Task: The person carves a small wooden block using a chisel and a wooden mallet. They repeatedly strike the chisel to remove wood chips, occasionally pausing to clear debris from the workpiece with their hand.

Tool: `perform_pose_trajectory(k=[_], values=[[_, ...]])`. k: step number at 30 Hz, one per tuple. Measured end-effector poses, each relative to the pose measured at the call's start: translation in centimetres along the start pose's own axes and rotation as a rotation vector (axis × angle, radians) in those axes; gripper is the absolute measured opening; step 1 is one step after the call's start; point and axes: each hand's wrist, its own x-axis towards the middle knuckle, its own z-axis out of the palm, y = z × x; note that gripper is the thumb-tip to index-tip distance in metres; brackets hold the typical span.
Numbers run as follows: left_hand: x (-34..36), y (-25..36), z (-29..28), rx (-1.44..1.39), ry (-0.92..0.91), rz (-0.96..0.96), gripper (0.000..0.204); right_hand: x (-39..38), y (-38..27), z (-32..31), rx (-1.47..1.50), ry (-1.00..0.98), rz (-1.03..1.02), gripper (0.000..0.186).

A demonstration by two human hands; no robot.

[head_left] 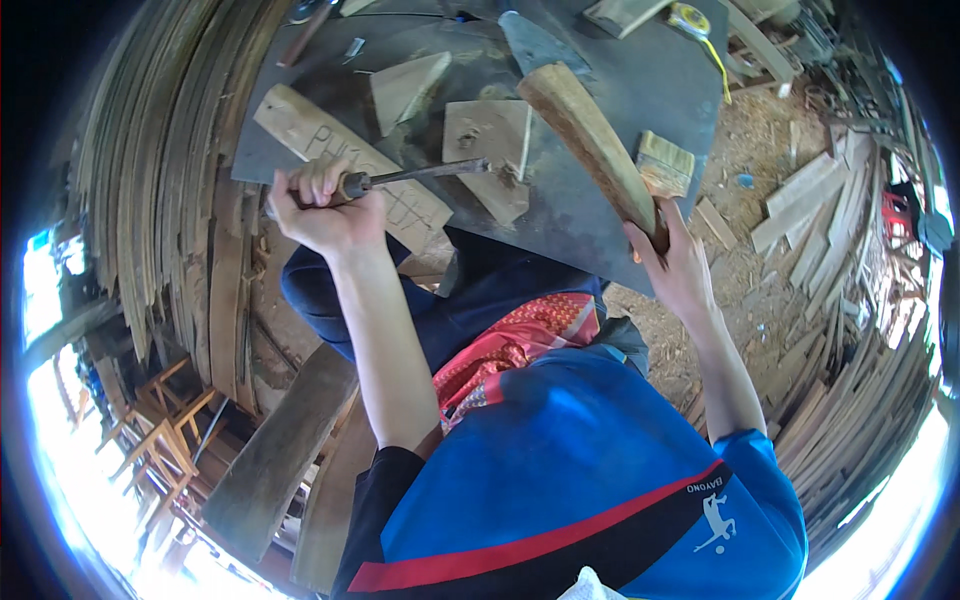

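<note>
My left hand (335, 210) is closed around the wooden handle of a chisel (425, 172), its metal blade pointing right. The blade's tip lies over a light wooden piece (490, 130) on the dark table; whether they touch I cannot tell. A notch and some wood dust show at that piece's right side. In my right hand (682, 262) is the lower end of a thick wooden mallet (590, 135), which slants up and left over the table. Under my left hand lies a plank (290, 115) with dark hand-drawn marks, partly covered by the hand and chisel.
On the dark table (610, 225) are a flat brush (665, 165), a pointed wood offcut (408, 90), a grey triangular blade (540, 45) and a yellow tape measure (690, 18). Long boards (165, 150) stand at the left. Wood scraps (800, 200) litter the right floor.
</note>
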Motion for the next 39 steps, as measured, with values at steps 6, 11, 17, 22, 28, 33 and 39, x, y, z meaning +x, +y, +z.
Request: perform_pose_trajectory(k=[6, 11, 17, 22, 28, 33, 39], values=[[0.2, 0.2, -1.8, -0.082, 0.291, 0.066, 0.039, -2.0, -1.0, 2.0, 0.155, 0.129, -0.37, 0.052], [0.1, 1.2, -2.7, -0.143, 0.327, 0.084, 0.038, -1.5, -1.6, 1.8, 0.115, 0.062, -0.174, 0.049], [-1.1, 2.4, -1.7, -0.024, 0.109, 0.098, 0.036, -0.9, 0.8, 0.8, 0.033, 0.022, 0.044, 0.043], [-3.1, 1.0, 1.0, 0.319, -0.036, 0.062, 0.029, 0.4, 1.6, 1.1, 0.023, 0.009, 0.037, 0.05], [-7.1, -1.5, 3.1, 1.005, -0.277, -0.112, 0.009, 2.5, 0.8, 2.5, -0.103, 0.1, -0.061, 0.05], [-9.3, -3.2, 2.5, 1.241, -0.387, -0.189, 0.004, 4.9, 0.5, 3.4, -0.34, 0.324, -0.241, 0.037], [-10.1, -4.0, 1.7, 1.197, -0.278, -0.201, 0.004, 5.5, -2.9, 5.2, -0.037, 0.318, -0.404, 0.021]])
